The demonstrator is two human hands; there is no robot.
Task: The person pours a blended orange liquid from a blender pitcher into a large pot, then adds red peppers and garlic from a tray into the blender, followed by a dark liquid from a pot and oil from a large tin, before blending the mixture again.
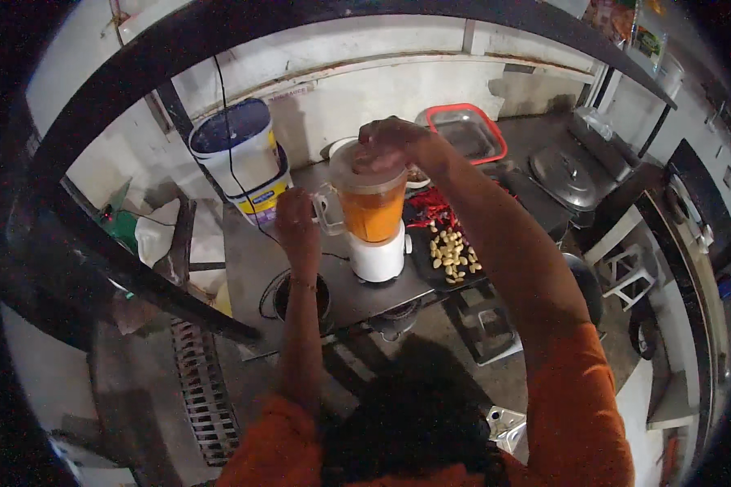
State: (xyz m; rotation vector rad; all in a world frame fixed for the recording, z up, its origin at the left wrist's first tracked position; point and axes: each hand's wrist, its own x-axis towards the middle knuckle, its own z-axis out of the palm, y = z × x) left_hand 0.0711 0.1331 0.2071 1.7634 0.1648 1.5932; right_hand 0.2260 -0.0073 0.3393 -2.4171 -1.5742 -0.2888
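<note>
A blender with a white base stands on the steel counter, its clear jug holding an orange mixture. My right hand lies over the blender lid, fingers bent down onto it. Left of the jug, my left hand is closed beside the jug handle; whether the fingers hold anything is hidden. Right of the base, a dark tray bears pale tan pieces that look like garlic cloves, with red chillies behind them, partly covered by my right forearm.
White buckets with dark blue rims stand at the back left. A red-rimmed tray leans at the back, and a lidded metal pot sits at the right. A dark round container and a cord lie near my left forearm. A white stool is farther right.
</note>
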